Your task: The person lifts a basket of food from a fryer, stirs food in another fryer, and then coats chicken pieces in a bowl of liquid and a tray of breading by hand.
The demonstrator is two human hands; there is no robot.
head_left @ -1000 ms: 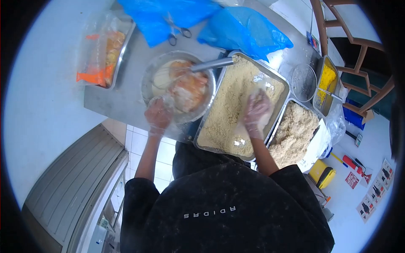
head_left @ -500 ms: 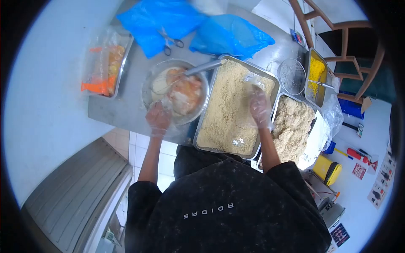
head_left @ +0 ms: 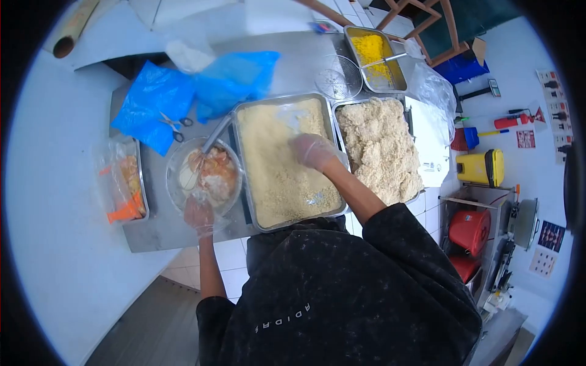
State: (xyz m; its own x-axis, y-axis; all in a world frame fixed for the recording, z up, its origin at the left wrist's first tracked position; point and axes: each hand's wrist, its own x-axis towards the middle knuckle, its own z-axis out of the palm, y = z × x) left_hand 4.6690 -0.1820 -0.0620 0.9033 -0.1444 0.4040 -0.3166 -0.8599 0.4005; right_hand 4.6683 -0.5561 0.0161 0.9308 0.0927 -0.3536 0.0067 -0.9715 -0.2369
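Observation:
My left hand [head_left: 199, 215], in a clear plastic glove, is at the near rim of a round metal bowl [head_left: 173, 194]. Pale meat pieces in whitish liquid [head_left: 217, 177] and a whisk [head_left: 213, 137] are in that bowl. Its fingers point into the bowl and are too unclear to read. My right hand [head_left: 313, 151], also gloved, is over the pale crumbs [head_left: 268, 171] in a large metal tray [head_left: 247, 210]. Blur hides its fingertips and anything under them. Right of it stands a second tray heaped with crumb-coated pieces [head_left: 378, 146].
Blue plastic bags [head_left: 235, 82] and scissors [head_left: 174, 126] lie at the back left. A tray of orange and yellow food [head_left: 135, 183] is at far left. A round wire strainer [head_left: 339, 77] and a tray of yellow shreds [head_left: 373, 52] stand at the back right.
The view has turned and shifted, so the table's things appear moved. My right hand has moved from the crumb tray's right side toward its middle. My left hand remains by the bowl.

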